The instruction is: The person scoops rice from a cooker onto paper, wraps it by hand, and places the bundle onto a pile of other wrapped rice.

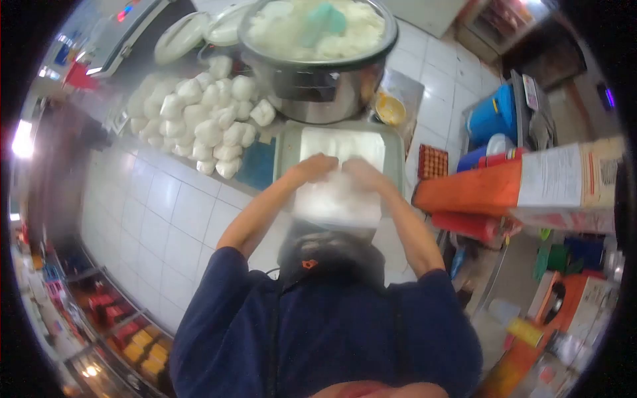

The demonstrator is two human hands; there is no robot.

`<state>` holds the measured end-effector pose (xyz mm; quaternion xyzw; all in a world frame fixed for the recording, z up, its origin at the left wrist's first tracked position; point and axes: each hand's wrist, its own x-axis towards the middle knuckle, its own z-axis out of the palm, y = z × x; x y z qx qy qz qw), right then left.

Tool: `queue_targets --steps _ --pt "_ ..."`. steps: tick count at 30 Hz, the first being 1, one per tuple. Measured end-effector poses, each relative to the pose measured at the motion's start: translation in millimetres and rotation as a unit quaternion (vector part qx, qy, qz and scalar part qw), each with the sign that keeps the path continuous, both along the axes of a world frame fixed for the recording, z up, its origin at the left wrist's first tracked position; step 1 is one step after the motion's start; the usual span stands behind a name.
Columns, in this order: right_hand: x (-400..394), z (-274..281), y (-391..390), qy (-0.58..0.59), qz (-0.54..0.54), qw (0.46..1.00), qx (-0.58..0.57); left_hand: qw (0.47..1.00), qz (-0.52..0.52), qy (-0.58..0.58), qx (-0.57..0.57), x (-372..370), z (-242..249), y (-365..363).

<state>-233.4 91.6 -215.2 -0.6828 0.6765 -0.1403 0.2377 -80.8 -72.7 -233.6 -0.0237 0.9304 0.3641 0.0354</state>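
Note:
A stack of white paper sheets (342, 207) lies on a grey-green tray (284, 142) in front of me and hangs over its near edge. My left hand (317, 168) is on the paper, its fingers closed at a sheet. Close beside it, my right hand (359, 174) is also at the paper, its fingers smeared by motion. Just beyond the tray stands a large metal pot (312, 89) heaped with white rice (279, 30), with a teal scoop (326, 23) in it. Many white wrapped bundles (199, 119) are piled to the left.
A yellow-stained bowl (390, 109) sits right of the pot. White lids (182, 38) lie behind the bundles. On the right are an egg tray (433, 162), an orange-sided box (471, 189) and a blue container (488, 119). Shelves with packages (142, 345) stand lower left.

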Motion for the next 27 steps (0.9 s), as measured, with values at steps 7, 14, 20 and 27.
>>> queue_targets --steps 7,14,20,27 --pt "87 73 44 -0.711 -0.155 0.654 0.207 0.792 0.087 -0.034 0.604 108 11 43" --pt "148 93 -7 -0.528 -0.238 0.787 0.212 0.734 0.386 0.024 0.559 193 30 63" --pt "203 101 -70 -0.391 0.008 0.915 0.101 0.753 0.548 -0.007 0.364 211 109 48" --pt "220 116 -138 -0.281 0.015 0.956 0.078 0.704 0.333 -0.014 0.627 262 121 -7"
